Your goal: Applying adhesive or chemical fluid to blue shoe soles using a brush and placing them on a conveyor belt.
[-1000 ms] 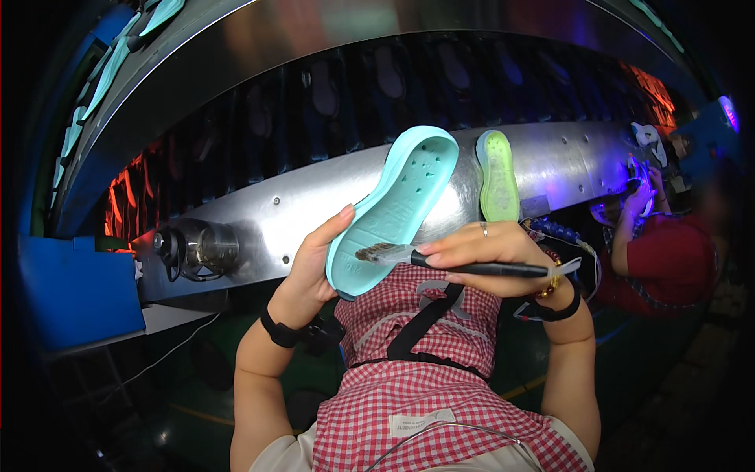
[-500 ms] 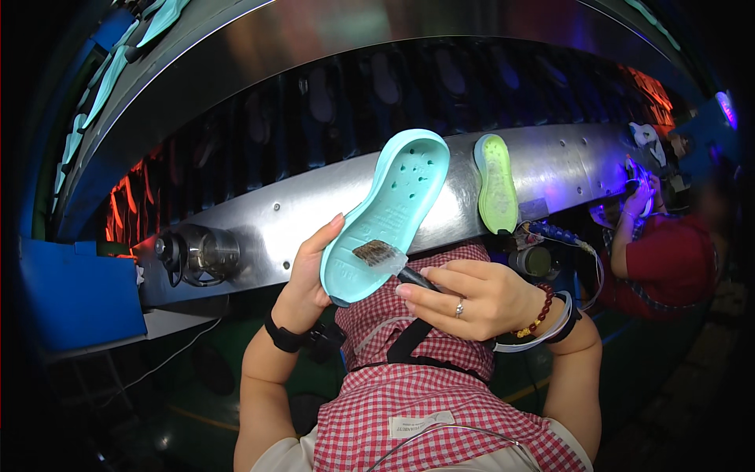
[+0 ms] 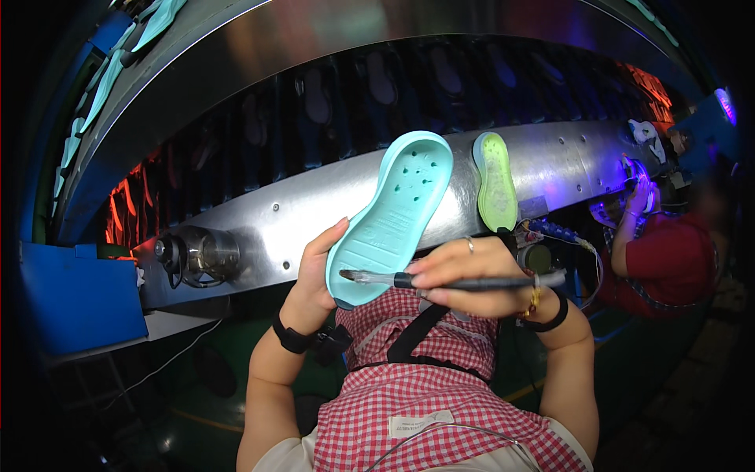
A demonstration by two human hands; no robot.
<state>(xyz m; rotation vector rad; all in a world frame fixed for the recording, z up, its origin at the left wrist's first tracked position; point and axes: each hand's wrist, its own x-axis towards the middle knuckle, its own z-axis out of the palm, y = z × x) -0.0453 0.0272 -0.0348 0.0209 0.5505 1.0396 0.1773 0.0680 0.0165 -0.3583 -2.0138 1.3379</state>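
My left hand [image 3: 317, 271] grips the heel end of a light-blue shoe sole [image 3: 383, 219], tilted with its hollowed inner face toward me. Several small holes dot its toe part. Between the fingers of my right hand [image 3: 475, 277] lies a flat brush [image 3: 383, 278] with a dark handle. Its bristle tip touches or hovers just over the sole's heel area; contact is hard to judge. Right of the held sole, a yellow-green sole [image 3: 496, 185] with a light-blue rim rests on the metal ledge [image 3: 311, 200].
A clear jug with a dark lid [image 3: 206, 256] stands on the ledge's left part. Behind the ledge runs a dark conveyor [image 3: 346, 106] carrying soles, with red glow at both ends. A blue box [image 3: 79, 295] is at left. At right, a person in red [image 3: 668, 263] works under violet light.
My right hand has turned the brush from slanting to nearly level, its tip shifting left and down toward the heel edge. The held sole has moved very slightly right.
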